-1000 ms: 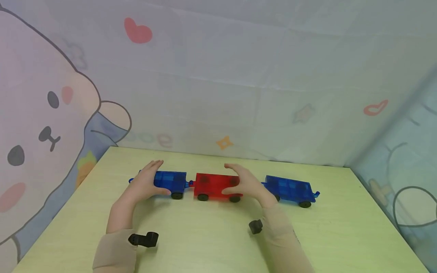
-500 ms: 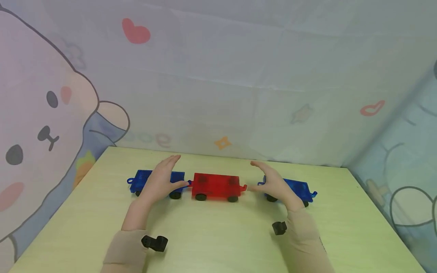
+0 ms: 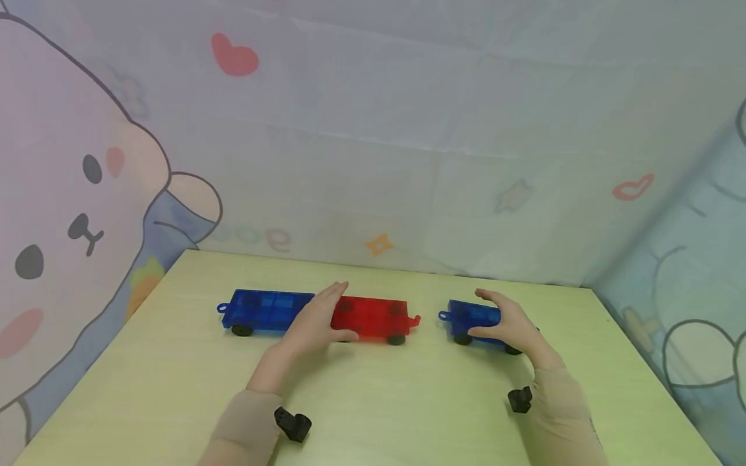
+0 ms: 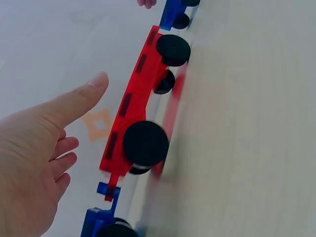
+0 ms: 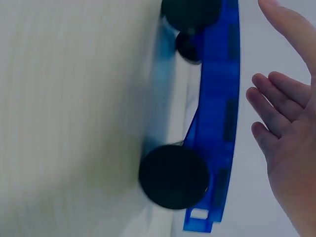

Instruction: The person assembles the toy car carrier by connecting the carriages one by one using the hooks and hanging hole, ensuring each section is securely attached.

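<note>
On the table, a translucent blue toy train car [image 3: 268, 312] stands at the left, coupled to a red toy train car [image 3: 377, 316]. Above their junction my left hand [image 3: 315, 327] hovers, thumb and fingers spread; the left wrist view shows it beside the red car [image 4: 133, 103], apart from it. The red car's right hook points toward a second blue car [image 3: 463, 317], with a gap between them. Over that car's right half is my right hand [image 3: 513, 327], fingers parted. In the right wrist view, bare space separates its fingers from the blue car [image 5: 217, 98].
The pale yellow-green table [image 3: 373, 401] extends in front of the cars. A printed cloth [image 3: 373, 129] with a bear, hearts and stars hangs behind it. Small black cameras [image 3: 293, 424] sit on both sleeves.
Both hands have moved right: the left from the left blue car to the red car's left end, the right from the red car to the right blue car. The cars stay in place.
</note>
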A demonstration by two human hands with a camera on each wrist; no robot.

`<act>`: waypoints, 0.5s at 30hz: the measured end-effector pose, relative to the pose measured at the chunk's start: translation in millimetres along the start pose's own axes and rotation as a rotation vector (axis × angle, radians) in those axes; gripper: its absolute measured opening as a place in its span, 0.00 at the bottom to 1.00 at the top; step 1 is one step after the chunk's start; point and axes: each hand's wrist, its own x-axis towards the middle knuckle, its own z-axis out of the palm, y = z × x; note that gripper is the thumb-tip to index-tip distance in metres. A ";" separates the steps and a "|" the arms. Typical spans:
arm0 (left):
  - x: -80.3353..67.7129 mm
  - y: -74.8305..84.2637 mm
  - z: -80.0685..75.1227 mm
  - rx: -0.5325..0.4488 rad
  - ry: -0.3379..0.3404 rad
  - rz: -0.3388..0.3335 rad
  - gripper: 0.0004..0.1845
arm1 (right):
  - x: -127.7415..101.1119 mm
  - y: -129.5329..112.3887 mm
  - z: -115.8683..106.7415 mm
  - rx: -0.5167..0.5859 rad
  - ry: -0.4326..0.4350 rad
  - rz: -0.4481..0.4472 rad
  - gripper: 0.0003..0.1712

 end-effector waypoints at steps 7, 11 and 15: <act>8.1 2.6 12.1 0.027 -0.025 -0.003 0.52 | -5.6 19.8 -4.3 -0.026 -0.036 0.036 0.54; 11.7 4.9 18.0 0.040 -0.032 -0.001 0.51 | -7.7 26.3 -6.6 -0.039 -0.047 0.035 0.55; 15.9 7.0 23.3 0.011 -0.016 0.009 0.49 | -7.6 30.5 -6.1 -0.042 -0.057 0.034 0.56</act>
